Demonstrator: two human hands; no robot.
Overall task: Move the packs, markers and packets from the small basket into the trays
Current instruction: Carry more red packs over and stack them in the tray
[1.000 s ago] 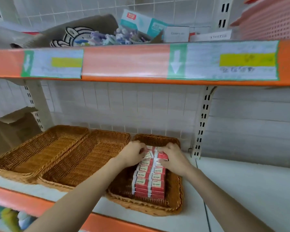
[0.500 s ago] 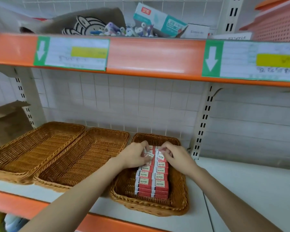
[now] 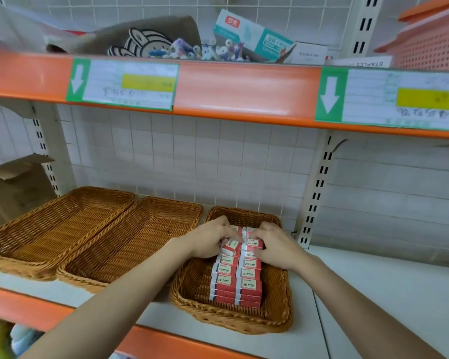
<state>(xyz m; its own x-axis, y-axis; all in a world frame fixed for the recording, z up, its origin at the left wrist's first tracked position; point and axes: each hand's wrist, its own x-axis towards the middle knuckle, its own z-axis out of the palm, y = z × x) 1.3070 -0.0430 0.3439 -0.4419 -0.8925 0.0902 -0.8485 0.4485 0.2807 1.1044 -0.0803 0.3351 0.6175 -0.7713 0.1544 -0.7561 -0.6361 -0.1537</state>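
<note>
A wicker tray (image 3: 231,321) on the white shelf holds two rows of small red-and-white packs (image 3: 236,279). My left hand (image 3: 210,240) pinches a tilted pack (image 3: 230,247) at the far end of the left row. My right hand (image 3: 275,246) has its fingers curled over the packs at the far end of the right row. Two more wicker trays, one in the middle (image 3: 130,244) and one at the far left (image 3: 49,226), stand beside it with nothing in them. On the upper shelf a grey fabric basket (image 3: 145,37) holds markers (image 3: 213,51) and a teal-and-white box (image 3: 252,38).
An orange shelf edge (image 3: 244,92) with green-arrow labels runs overhead. A pink perforated basket (image 3: 430,40) stands at the upper right. A cardboard box (image 3: 13,182) is at the left. Bare white shelf (image 3: 386,294) lies right of the trays. A slotted upright (image 3: 316,193) stands behind.
Both hands have stayed at the far end of the pack rows; the left hand has tilted one pack up. The view has shifted a little to the right.
</note>
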